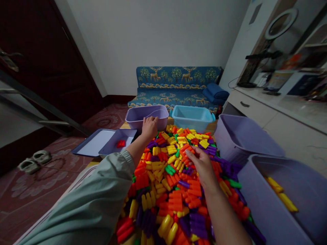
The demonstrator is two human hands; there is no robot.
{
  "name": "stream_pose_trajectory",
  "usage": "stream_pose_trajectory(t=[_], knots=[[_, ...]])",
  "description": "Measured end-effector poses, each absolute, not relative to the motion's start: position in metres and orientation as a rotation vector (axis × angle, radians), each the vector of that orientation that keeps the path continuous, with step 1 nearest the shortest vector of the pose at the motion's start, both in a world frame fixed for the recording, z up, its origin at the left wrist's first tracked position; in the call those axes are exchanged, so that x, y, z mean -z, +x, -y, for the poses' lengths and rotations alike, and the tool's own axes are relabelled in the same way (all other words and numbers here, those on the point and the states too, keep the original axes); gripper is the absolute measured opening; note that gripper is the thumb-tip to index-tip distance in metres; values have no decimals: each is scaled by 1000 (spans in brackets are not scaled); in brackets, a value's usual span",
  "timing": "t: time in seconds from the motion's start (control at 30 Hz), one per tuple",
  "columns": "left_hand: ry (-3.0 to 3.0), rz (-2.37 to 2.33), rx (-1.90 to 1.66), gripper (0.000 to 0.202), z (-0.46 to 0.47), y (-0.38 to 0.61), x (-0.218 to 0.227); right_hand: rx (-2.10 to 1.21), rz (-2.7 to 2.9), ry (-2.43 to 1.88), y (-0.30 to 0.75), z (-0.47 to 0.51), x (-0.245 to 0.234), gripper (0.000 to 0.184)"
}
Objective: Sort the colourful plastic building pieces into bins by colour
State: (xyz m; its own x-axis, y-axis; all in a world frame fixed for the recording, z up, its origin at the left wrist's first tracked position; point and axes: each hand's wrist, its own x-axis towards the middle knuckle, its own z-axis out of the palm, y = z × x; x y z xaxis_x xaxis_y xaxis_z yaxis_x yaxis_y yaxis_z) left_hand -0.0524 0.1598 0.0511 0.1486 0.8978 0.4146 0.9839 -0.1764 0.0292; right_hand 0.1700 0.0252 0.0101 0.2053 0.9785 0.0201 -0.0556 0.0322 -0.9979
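nearest the camera, a big heap of bright plastic building blocks (pixel 173 190), ribbed pieces in orange, yellow, purple, green and red, covers the surface in front of the person. at the near right stands a lavender plastic bin (pixel 276 217) with a few yellow blocks (pixel 281 194) lying in it.

the right hand (pixel 201 165) comes in from the lower right on a bare forearm, stretched out low over the heap, palm down. its fingers are bent and pinched together around an orange ribbed block (pixel 187 149) at the fingertips, so it is grasping that piece just above the pile.

the left arm, in a pale grey-green sleeve (pixel 97 200), reaches farther forward from the lower left. the left hand (pixel 149 126) rests at the far edge of the heap, fingers curled over the near rim of a lavender plastic tub (pixel 138 117); whether it really clamps the rim or only lies on it cannot be told.

left of that hand a shallow lavender tray (pixel 112 144) holds a few red blocks (pixel 121 143), and a flat grey-blue tray (pixel 89 144) lies just beside it. a second lavender bin (pixel 242 136) stands at the right edge of the heap, and a light blue plastic tub (pixel 192 117) sits beside the lavender tub.

beyond them is a blue patterned sofa (pixel 176 85) against the white wall. a pair of grey sandals (pixel 35 160) sits on the floor at far left, near a dark door (pixel 46 58).
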Motion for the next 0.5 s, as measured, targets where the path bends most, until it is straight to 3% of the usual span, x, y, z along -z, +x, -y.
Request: stream_pose_trajectory(t=[0.5], knots=[[-2129,1734,662,39,-136,-61,-31,-1143,1098,-1275,158,-19,-16,50]])
